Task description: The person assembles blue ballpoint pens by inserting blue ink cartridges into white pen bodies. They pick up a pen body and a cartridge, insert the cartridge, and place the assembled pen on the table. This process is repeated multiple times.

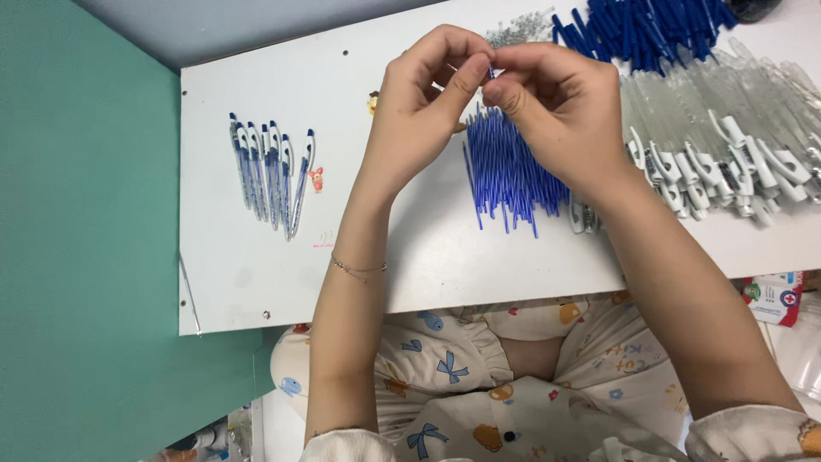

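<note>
Both hands are up together over the white counter (256, 265). The left hand (428, 94) and right hand (556, 107) pinch one tiny pen part (491, 74) between their fingertips, too small to make out properly. Right under them sits a loose bunch of blue refills (509, 167). No bins anywhere, just piles: finished pens (272, 171) off left, clear barrels (727, 128) right, blue caps (641, 30) up top.

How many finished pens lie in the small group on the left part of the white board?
About 7 finished pens, side by side in one row left of the left hand, tips toward the person. They overlap, so one may be hidden. The right hand is above the blue refills.
</note>
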